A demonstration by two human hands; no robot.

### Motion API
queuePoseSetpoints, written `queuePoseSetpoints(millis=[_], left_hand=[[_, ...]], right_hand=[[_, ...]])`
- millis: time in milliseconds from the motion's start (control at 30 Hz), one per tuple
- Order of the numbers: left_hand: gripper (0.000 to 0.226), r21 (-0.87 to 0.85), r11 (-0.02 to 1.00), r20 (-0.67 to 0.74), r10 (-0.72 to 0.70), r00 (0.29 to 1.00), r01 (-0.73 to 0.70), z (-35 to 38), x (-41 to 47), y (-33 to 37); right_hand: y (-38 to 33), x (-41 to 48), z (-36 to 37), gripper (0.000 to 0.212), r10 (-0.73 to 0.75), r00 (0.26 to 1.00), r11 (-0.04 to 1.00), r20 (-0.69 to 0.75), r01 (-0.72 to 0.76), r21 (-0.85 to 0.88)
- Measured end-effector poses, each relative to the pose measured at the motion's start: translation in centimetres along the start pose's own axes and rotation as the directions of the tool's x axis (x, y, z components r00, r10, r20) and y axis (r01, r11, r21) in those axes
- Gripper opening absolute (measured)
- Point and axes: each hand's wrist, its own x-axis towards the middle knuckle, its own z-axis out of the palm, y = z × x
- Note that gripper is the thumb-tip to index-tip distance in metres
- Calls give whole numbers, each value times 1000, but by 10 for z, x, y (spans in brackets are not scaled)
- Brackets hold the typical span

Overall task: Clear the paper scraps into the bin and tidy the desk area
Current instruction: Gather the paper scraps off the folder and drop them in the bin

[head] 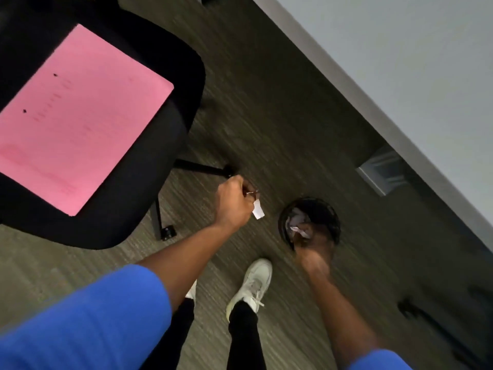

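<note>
A small round black bin (324, 209) stands on the dark carpet, with crumpled white paper (294, 222) inside. My right hand (314, 243) reaches down over the bin's near rim, blurred, with its fingers at white scraps just inside the opening. My left hand (233, 202) hovers to the left of the bin, closed around a small white paper scrap (258, 210) that sticks out from its fingers.
A black office chair (184, 65) stands at the left with a pink sheet (77, 116) on its seat; its base legs and casters (167, 232) reach toward my left hand. The grey desk edge (373, 108) runs diagonally at the right. My white shoes (253, 284) stand near the bin.
</note>
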Motion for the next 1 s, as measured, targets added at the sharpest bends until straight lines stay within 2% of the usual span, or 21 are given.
queuePoseSetpoints(millis=[100,200,267,333,400,500,600,700,867,1000], left_hand=[[9,28,996,59,-83,995,82,41,-15,7],[9,-37,986,118,-158,980,164,82,-25,15],[19,-39,983,163,-173,971,182,110,-27,18],[15,8,980,185,-198,963,200,135,-30,23],[22,88,979,167,-198,966,186,161,-32,21],[24,91,980,156,-189,970,176,188,-35,20],[23,93,985,166,-161,973,147,204,-35,19],[32,39,992,196,-129,972,123,211,-32,18],[41,130,985,255,-140,957,110,201,-27,9],[22,80,974,339,-227,913,213,185,-26,-3]], right_hand=[[35,6,-13,18,21,999,999,-33,-22,-39],[60,14,-24,25,12,999,995,-31,-16,-103],[75,19,-30,23,-5,999,996,-38,2,-87],[86,23,-35,18,-28,998,996,-55,24,-83],[92,28,-38,15,-35,996,994,-82,26,-106],[102,39,-42,13,-34,993,995,-110,23,-94],[112,50,-45,30,10,999,996,-46,-14,-89],[117,56,-46,48,-15,1000,996,-26,13,-94],[120,51,-46,47,-31,999,996,-9,31,-88],[111,42,-42,46,-45,998,994,33,48,-94]])
